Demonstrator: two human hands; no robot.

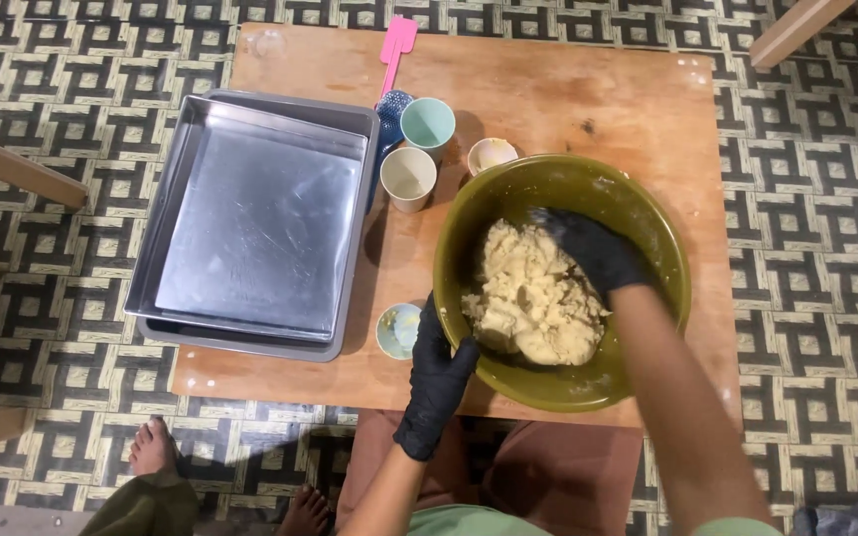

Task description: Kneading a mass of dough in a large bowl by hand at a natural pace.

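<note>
Patterned black-and-cream floor tiles surround our low wooden table (568, 89); on it stands an olive-green mixing bowl (647, 208) holding a pale, lumpy mass of dough (528, 298). Our left hand (439, 372), in a black glove, grips the near rim of the bowl, thumb inside and fingers curled around the outside wall; our right hand (593, 248), also gloved, is down in the bowl with its fingers spread and pressed onto the far top of the dough, partly open rather than clenched, though we cannot tell how much dough they have gathered. Just left of our left fingers sits a small dish (397, 330) with a yellowish smear; further beyond stand a beige cup (408, 179), a teal cup (427, 123) and a small bowl (492, 154) with a blue slotted spoon (392, 109) and pink spatula (396, 45) behind them. Well to the left lie two nested metal baking trays (250, 228). We judge that the bowl sits near the table's front edge; a hard push could tip or slide it if our left grip loosens, and our left wrist could knock the dish.
</note>
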